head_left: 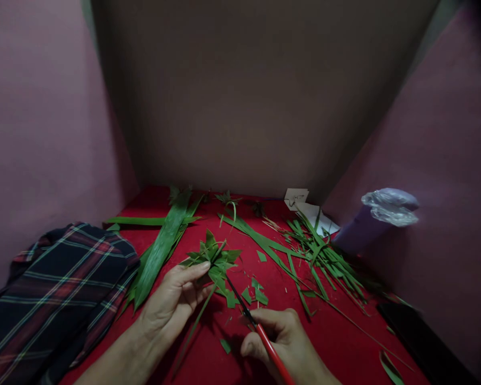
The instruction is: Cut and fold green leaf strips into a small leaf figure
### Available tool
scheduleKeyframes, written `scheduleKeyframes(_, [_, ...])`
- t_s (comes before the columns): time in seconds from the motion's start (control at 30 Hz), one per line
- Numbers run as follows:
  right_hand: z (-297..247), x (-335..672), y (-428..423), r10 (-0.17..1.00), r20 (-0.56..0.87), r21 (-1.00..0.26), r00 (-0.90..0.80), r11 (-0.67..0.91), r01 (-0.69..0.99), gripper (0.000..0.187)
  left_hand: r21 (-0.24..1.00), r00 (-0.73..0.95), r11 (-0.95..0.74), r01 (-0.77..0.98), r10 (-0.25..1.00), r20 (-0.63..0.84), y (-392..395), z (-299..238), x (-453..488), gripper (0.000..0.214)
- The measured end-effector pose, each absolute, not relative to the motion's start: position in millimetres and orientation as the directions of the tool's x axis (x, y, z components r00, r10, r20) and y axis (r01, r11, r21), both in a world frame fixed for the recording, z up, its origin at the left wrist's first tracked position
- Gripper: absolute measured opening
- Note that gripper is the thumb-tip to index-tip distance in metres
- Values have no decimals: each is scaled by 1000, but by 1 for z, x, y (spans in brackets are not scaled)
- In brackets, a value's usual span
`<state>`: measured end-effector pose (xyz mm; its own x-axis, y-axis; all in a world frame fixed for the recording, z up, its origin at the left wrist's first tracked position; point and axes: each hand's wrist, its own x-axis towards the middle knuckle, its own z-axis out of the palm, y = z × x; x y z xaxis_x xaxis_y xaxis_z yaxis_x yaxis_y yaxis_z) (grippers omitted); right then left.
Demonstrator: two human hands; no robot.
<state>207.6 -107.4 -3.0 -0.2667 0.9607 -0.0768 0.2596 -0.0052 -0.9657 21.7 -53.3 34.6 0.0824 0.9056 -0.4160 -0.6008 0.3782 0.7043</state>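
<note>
My left hand [175, 299] pinches a folded green leaf ornament [213, 258] with pointed tips, held a little above the red cloth [336, 342]. My right hand [282, 337] grips red-handled scissors [256, 323]. Their dark blades point up and left and reach the lower edge of the leaf ornament. Small cut green leaf bits [253, 293] lie on the cloth just right of the blades.
Long whole leaves [160, 248] lie at the left. A pile of narrow leaf strips [324, 256] sits at the right. Plaid fabric [60, 289] covers the left corner. White paper [304, 206] and a purple cylinder with a plastic-wrapped top [379, 216] stand near the back right wall.
</note>
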Motion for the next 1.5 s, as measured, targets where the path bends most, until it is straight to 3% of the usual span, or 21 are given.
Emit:
scheduleKeyframes(0.33, [6,210,-106,929,-103,-990,-356,-59,131,27,698,96,358,-620,918,-386,-53,35,18,15])
scheduleKeyframes(0.57, [-7,215,-109,915,-84,-984,-394,-15,176,27,723,85,353,-594,921,-380,-54,40,21,16])
scheduleKeyframes(0.67, [-3,217,-108,919,-73,-956,-388,47,290,27,731,89,353,-584,923,-374,-54,37,20,15])
scheduleKeyframes(0.77, [6,223,-106,928,-67,-815,-365,160,557,19,730,102,355,-584,924,-368,-52,32,17,10])
scheduleKeyframes(0.87, [12,230,-102,949,12,-525,-314,273,806,21,713,125,361,-601,924,-362,-51,31,16,9])
scheduleKeyframes(0.97, [14,231,-100,944,81,-263,-321,331,906,23,694,137,370,-618,920,-368,-53,34,17,12])
scheduleKeyframes(1.03, [15,227,-100,949,110,-198,-295,311,929,18,690,163,383,-614,917,-364,-55,36,18,14])
scheduleKeyframes(1.1, [19,218,-100,945,199,-290,-260,310,906,17,704,191,392,-592,917,-349,-57,36,19,12])
scheduleKeyframes(1.17, [23,207,-101,942,250,-582,-226,332,742,18,728,215,393,-562,919,-330,-59,36,19,6])
scheduleKeyframes(1.23, [27,197,-99,988,63,-895,-140,118,431,15,741,240,395,-543,919,-314,-60,35,20,3])
scheduleKeyframes(1.27, [29,193,-98,990,-62,-965,-125,-28,262,17,745,250,393,-539,919,-305,-61,35,20,3])
scheduleKeyframes(1.37, [32,186,-92,979,-154,-985,-133,-163,-63,23,764,288,389,-514,918,-273,-63,36,22,1])
scheduleKeyframes(1.5, [34,184,-89,985,-142,-980,-103,-154,-127,24,795,351,377,-474,910,-222,-65,40,24,9])
